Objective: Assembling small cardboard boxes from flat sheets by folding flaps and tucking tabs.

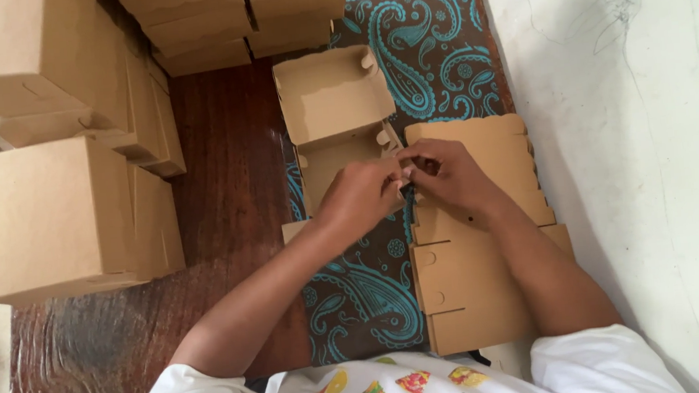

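Observation:
A brown cardboard box (331,105) lies open on a wooden table (229,173), its lid flap tilted back. My left hand (359,196) and my right hand (440,173) meet at the box's right front corner, fingers pinching a small cardboard tab there. Under my right forearm lies a stack of flat, unfolded cardboard blanks (475,278). The corner itself is hidden by my fingers.
Stacks of folded closed boxes (56,214) stand at the left and more (233,17) at the far edge. A brown runner with turquoise paisley (428,38) covers the table's right part. A white wall (637,112) runs along the right.

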